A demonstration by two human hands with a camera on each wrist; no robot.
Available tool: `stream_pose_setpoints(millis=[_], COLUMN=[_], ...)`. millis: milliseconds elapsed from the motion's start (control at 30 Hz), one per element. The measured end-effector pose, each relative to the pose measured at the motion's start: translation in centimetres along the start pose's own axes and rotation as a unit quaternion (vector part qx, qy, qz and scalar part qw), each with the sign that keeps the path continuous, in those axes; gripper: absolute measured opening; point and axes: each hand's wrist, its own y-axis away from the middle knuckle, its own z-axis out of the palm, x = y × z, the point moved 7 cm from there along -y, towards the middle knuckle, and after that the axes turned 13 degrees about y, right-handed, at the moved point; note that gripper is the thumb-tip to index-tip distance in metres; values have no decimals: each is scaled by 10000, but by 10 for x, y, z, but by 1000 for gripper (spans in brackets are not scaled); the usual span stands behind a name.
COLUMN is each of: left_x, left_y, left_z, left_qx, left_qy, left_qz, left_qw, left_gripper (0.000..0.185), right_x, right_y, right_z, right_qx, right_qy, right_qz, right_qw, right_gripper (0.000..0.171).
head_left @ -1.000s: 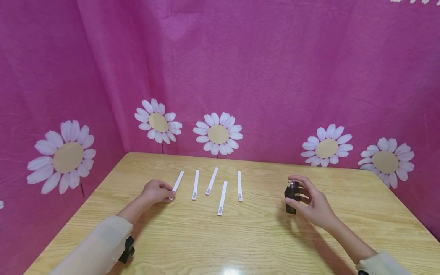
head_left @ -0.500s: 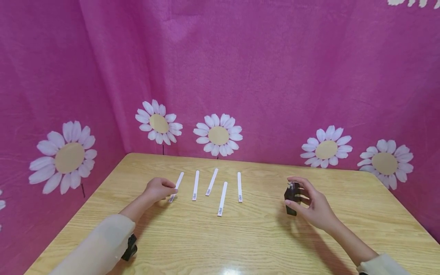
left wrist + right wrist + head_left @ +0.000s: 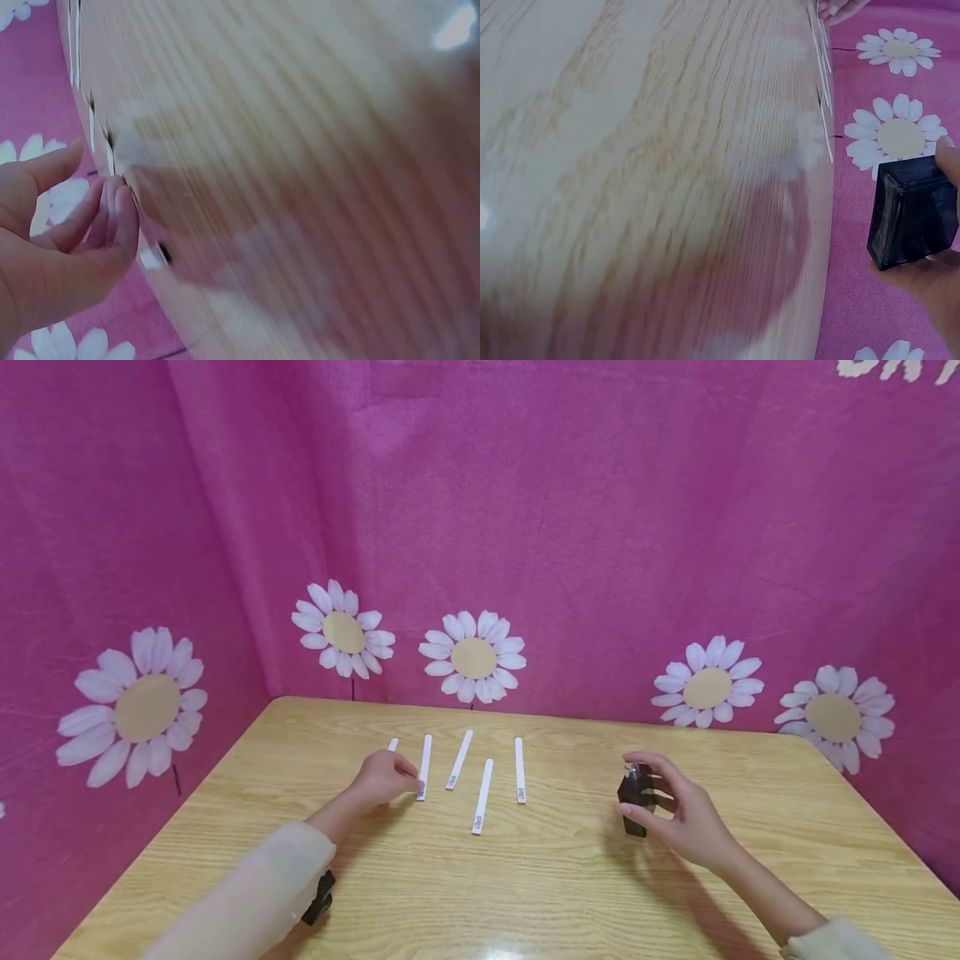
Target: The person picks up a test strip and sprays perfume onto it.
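Note:
Five white paper strips lie side by side on the wooden table (image 3: pixel 540 877). My left hand (image 3: pixel 402 780) rests over the leftmost strip (image 3: pixel 393 744), hiding all but its far tip. Its fingertips reach the near end of the second strip (image 3: pixel 425 764). In the left wrist view the fingers (image 3: pixel 112 217) are loosely curled, the thumb is apart, and nothing lies between them. The other strips (image 3: pixel 482 795) lie untouched to the right. My right hand (image 3: pixel 630 785) grips a small dark bottle (image 3: pixel 633 798) upright, thumb in front and fingers over the top. The right wrist view shows the bottle (image 3: pixel 915 214) close up.
Pink cloth with white daisies (image 3: pixel 474 657) walls the table at the back and on both sides. A black wrist-camera unit (image 3: pixel 318 898) sits under my left sleeve. Bare wood spreads along the near edge and between the strips and the bottle.
My left hand has slid right, from beside the leftmost strip to over it, reaching the second strip's near end. The right hand and the bottle have stayed in place.

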Motion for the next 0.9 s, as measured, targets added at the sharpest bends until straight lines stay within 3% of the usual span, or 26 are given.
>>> stream_pose_setpoints(millis=[300, 633, 900], left_x=[3, 5, 1], left_y=[-6, 0, 2], left_z=[11, 10, 4], left_qx=[386, 605, 707], left_qy=[-327, -501, -272], left_qz=[-335, -199, -97], left_qw=[9982, 9967, 9971], left_gripper=[25, 28, 24], right_x=[-2, 1, 4], right_y=[1, 3, 6], right_z=[1, 1, 1], right_qx=[22, -17, -74], right_qy=[-24, -11, 43], right_qz=[-23, 68, 223], right_qw=[10000, 10000, 9997], right_gripper=[61, 60, 60])
